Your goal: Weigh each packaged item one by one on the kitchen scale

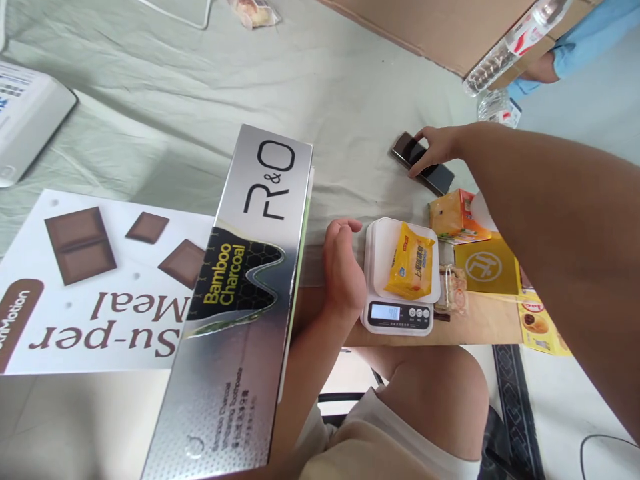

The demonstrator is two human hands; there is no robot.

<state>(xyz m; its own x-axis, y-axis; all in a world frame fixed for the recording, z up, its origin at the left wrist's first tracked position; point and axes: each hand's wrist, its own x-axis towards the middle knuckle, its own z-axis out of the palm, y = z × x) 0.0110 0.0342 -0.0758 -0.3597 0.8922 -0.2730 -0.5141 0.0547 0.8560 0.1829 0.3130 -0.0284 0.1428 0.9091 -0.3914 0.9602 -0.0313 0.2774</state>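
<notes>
My right hand (436, 148) grips a dark smartphone (436, 177) by its long edges, thumb on the near side and fingers on the far side. The phone is at the green cloth; whether it is lifted I cannot tell. My left hand (345, 270) is loosely cupped beside the white kitchen scale (374, 267), with nothing visible in it. On the scale's tray lies a yellow snack packet (411, 261). The scale's lit display (385, 312) faces me, its digits too small to read surely.
A silver toothpaste box (250, 280) and a white "Su-per Meal" box (115, 280) stand close at left. Right of the scale are an orange carton (453, 217), a clear-wrapped snack (453, 290) and a gold box (487, 267). Water bottles (515, 47) and another person's hand (543, 70) are at upper right.
</notes>
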